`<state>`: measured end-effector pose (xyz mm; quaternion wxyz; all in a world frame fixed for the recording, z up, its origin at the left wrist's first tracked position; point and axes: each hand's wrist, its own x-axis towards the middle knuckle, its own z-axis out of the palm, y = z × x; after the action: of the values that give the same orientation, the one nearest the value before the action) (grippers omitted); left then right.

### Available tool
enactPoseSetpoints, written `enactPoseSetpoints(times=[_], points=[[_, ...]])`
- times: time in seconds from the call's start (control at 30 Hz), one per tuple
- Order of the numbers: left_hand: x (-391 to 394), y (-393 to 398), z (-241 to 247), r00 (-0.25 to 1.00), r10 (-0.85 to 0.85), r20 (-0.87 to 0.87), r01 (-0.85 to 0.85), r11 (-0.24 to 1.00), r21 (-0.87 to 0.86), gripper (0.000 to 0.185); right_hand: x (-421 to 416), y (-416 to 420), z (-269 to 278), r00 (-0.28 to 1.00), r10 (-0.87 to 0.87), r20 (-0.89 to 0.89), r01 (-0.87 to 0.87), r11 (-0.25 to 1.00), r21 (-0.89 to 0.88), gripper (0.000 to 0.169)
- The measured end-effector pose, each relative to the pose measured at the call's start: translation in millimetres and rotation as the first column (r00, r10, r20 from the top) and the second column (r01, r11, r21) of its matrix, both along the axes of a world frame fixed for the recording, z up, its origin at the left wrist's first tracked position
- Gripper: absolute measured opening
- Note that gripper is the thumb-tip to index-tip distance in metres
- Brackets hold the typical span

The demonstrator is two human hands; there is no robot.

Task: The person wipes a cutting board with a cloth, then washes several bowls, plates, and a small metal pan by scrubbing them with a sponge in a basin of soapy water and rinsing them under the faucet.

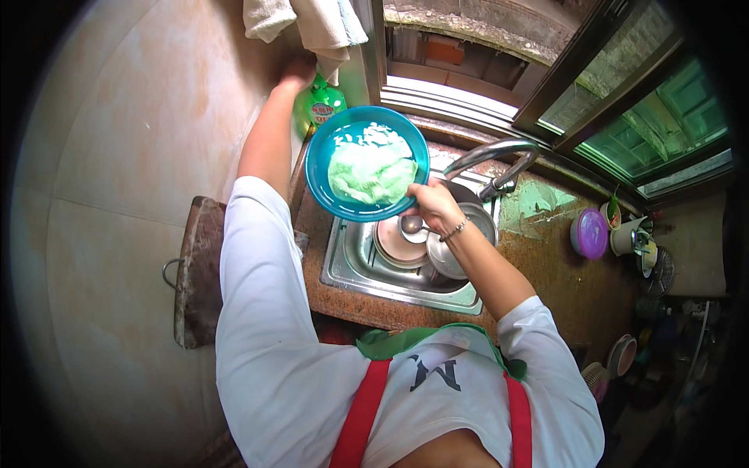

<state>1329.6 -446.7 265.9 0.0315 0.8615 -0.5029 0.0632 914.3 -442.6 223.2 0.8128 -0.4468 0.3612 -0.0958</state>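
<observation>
My right hand (434, 202) grips the near right rim of a blue plastic basin (314, 186). In the basin a pale green cloth (374, 175) lies in water that glints in the light. The basin is held over the back left of a stainless steel sink (351, 275). My left hand (299, 72) reaches to the wall corner, beside the top of a green dish-soap bottle (325, 105) and just below hanging white towels (319, 23). Its fingers are dim and partly hidden, so what they touch is unclear.
A plate (401, 241), a metal lid (450, 257) and a ladle (412, 224) sit in the sink. The curved faucet (494, 155) arches just right of the basin. A cutting board (202, 275) hangs at the left wall; a purple-lidded container (590, 234) stands on the right counter.
</observation>
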Motion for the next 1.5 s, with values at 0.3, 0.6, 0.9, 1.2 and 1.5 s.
enactPoseSetpoints(times=[0.3, 0.6, 0.9, 1.2, 1.5], points=[[0, -4, -20, 0.950, -0.179, -0.257, 0.099, 0.950, -0.295, 0.028, 68, -27, 3, 0.995, -0.092, -0.022, 0.094, 0.993, 0.068, 0.024], [5, 1, -29, 0.969, -0.220, -0.112, 0.200, 0.966, -0.165, 0.027, 72, -24, 8, 0.996, -0.087, -0.029, 0.089, 0.994, 0.071, 0.022], [-32, 3, 1, 0.992, -0.094, 0.078, 0.091, 0.995, 0.033, 0.024, 67, -27, 1, 0.995, -0.098, -0.030, 0.100, 0.990, 0.101, 0.025], [-69, 38, 16, 0.893, 0.328, -0.307, -0.447, 0.721, -0.529, 0.041, 32, -17, -30, 0.994, -0.104, 0.020, 0.102, 0.989, 0.106, 0.028], [-244, 166, -12, 0.709, -0.192, -0.678, -0.415, 0.664, -0.622, 0.024, -99, 23, -41, 0.995, -0.039, -0.090, 0.059, 0.970, 0.238, 0.028]])
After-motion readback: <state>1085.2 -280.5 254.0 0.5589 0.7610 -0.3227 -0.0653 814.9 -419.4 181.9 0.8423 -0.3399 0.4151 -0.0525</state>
